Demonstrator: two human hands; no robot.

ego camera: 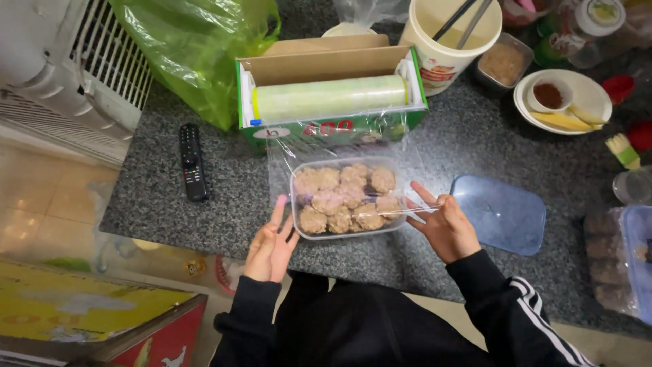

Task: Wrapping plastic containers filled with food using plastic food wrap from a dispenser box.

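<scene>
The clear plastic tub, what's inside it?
The clear plastic tub holds round brown meatballs, under cling film. Whatever lies below the top ones is hidden.

Even indoor light, slight edge distortion
</scene>
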